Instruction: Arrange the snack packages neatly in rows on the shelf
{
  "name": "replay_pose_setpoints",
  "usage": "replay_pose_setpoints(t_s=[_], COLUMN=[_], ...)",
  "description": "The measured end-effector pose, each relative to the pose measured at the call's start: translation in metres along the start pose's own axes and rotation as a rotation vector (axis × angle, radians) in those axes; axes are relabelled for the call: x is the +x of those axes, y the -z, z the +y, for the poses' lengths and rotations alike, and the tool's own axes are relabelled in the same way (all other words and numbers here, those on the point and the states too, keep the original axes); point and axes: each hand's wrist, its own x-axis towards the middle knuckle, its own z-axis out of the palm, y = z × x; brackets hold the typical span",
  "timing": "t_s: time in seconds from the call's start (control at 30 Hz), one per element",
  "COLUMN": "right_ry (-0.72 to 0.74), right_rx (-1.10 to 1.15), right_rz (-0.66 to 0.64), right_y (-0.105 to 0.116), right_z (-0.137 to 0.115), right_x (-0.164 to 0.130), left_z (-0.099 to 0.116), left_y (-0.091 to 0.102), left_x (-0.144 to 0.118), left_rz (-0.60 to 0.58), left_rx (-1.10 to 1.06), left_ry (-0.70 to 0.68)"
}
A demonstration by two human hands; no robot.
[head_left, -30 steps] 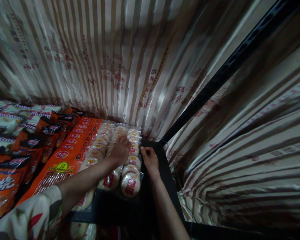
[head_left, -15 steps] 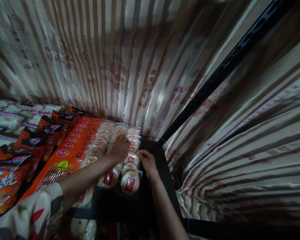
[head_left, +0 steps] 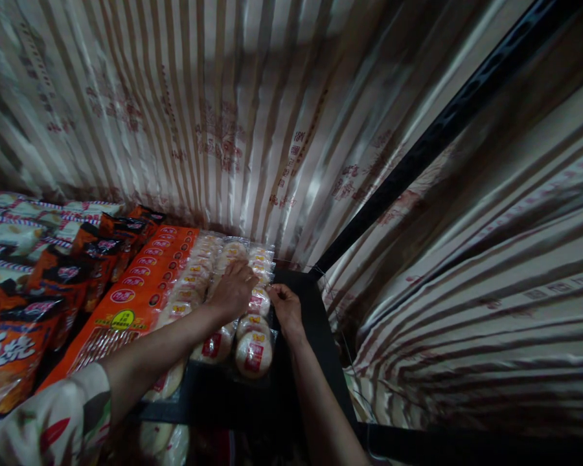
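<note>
Lying in overlapping rows at the right end of a dark shelf (head_left: 315,323), the clear packs of round cakes (head_left: 253,353) are pale, flat discs sealed in glossy film, each with a small red and yellow label at its middle. The left hand (head_left: 233,291) rests palm down on the middle row, fingers curled loosely over the packs; whether it grips one cannot be told. The right hand (head_left: 284,304) sits just beside it at the edge of the rightmost row, thumb and fingertips pressed together on the crinkled rim of a pack. Next to the cakes on the left lie flat orange packets (head_left: 136,291) with smooth printed faces and red oval marks, then puffy dark orange bags (head_left: 53,285) standing in a line, then pale striped wrappers (head_left: 10,236) farther off. A shiny, creased curtain of tan and cream stripes (head_left: 214,123) hangs behind and to the right, crossed by a black metal post (head_left: 418,152). A floral sleeve (head_left: 48,427) covers the left forearm.
</note>
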Motion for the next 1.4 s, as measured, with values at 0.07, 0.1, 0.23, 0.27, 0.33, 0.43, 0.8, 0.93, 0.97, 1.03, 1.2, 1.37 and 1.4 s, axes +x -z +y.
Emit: replay_pose_setpoints(t_s=[0.07,0.1,0.23,0.27,0.33,0.43,0.8,0.93,0.97,1.03,1.2,1.37,1.4], right_ry=[0.012,0.019,0.011,0.001,-0.026,-0.069,-0.218,-0.155,-0.141,-0.121,-0.074,-0.042,-0.045], right_rx=[-0.003,-0.012,-0.173,-0.233,-0.335,-0.406,0.006,0.082,0.098,0.119,0.125,0.09,0.082], right_rz=[0.003,0.011,0.092,0.099,0.067,-0.04,-0.06,-0.076,-0.068,-0.045,0.0,0.018,0.02], right_y=[0.0,0.0,0.011,0.016,0.024,0.032,0.023,0.019,0.018,0.016,0.01,0.009,0.009], right_z=[0.0,-0.001,-0.006,-0.006,-0.006,-0.005,-0.01,-0.016,-0.017,-0.017,-0.014,-0.01,-0.009], right_x=[-0.001,-0.002,-0.013,-0.017,-0.026,-0.038,-0.044,-0.047,-0.047,-0.047,-0.042,-0.04,-0.04], left_z=[0.002,0.002,0.005,0.006,0.007,0.009,0.008,0.006,0.006,0.005,0.003,0.005,0.006], left_y=[0.002,0.003,0.004,0.005,0.006,0.008,0.013,0.016,0.016,0.016,0.013,0.016,0.017], left_x=[-0.004,-0.006,-0.008,-0.007,-0.007,-0.007,-0.001,0.002,0.002,0.002,0.003,-0.001,-0.003], left_rz=[-0.024,-0.039,-0.077,-0.089,-0.113,-0.143,-0.209,-0.247,-0.252,-0.25,-0.222,-0.2,-0.165], left_rx=[0.007,0.011,0.014,0.015,0.022,0.029,-0.023,-0.081,-0.089,-0.099,-0.13,-0.088,-0.07], left_ry=[-0.092,-0.112,-0.089,-0.085,-0.075,-0.049,0.016,0.059,0.069,0.082,0.098,0.091,0.07])
